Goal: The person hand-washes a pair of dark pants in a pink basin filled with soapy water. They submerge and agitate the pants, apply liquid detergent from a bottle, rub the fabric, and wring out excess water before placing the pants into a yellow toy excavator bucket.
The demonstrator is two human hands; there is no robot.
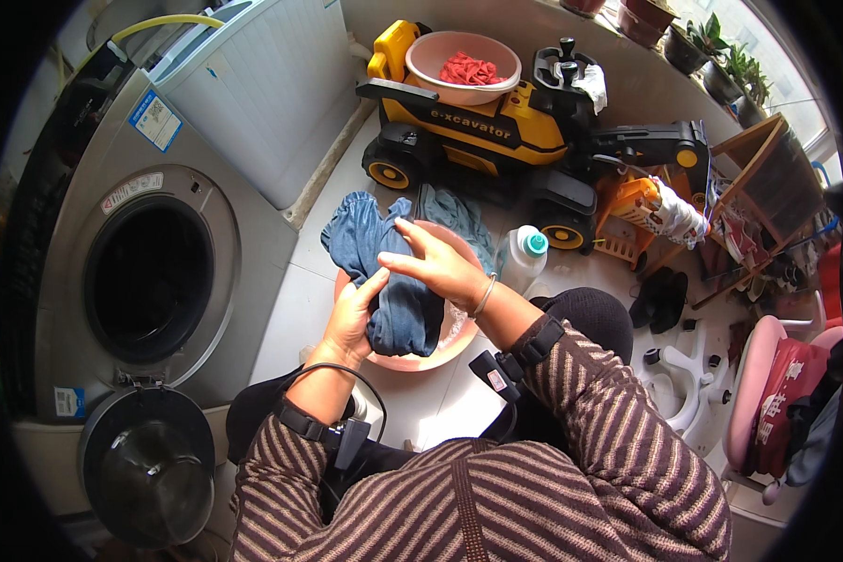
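Note:
A bunched blue denim garment point(404, 309) is over a pink plastic basin point(400, 362), its upper end spreading past the basin's far left rim. My left hand point(349, 319) grips it from the left, with the thumb laid across the cloth. On the right, my right hand point(444, 265) touches the garment, thumb and forefinger spread over it; its other fingers are partly hidden. White suds point(454, 324) show inside the basin beside the garment. Just beyond my right wrist stands a white bottle with a teal cap point(523, 258). A pale blue-green cloth point(456, 214) lies behind the basin.
At left, a grey front-loading washing machine point(253, 218) has its round door point(147, 467) hanging open. A yellow-black toy excavator point(471, 130) carries a pink basin point(421, 67) with red cloth point(471, 69). Black shoes point(660, 298) and a white wheeled chair base point(685, 383) are at right.

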